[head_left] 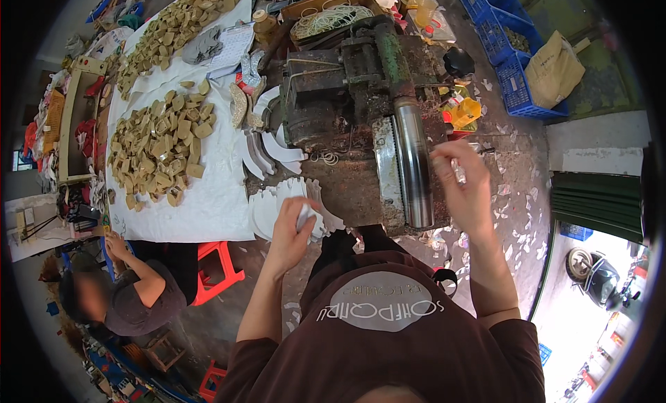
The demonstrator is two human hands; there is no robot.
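My left hand (290,235) is closed on a small white piece (305,215), its kind hard to make out. It is at the table's near edge, over a fan of white curved strips (267,205). My right hand (465,184) is raised just right of a shiny metal roller (415,163), apart from it. Its bent fingers pinch a small, pale, shiny thing (458,171) too small to name. Behind the roller stands a rusty, greasy machine (319,90) with a green cylindrical part (393,56). More curved strips (281,149) lie left of the machine.
Piles of olive-brown chunks (163,143) cover a white sheet (215,219) at left. A co-worker (139,292) sits near a red stool (220,271). Blue crates (517,84) line the far right; scraps (517,215) litter the floor. White cord (333,20) fills a tray behind the machine.
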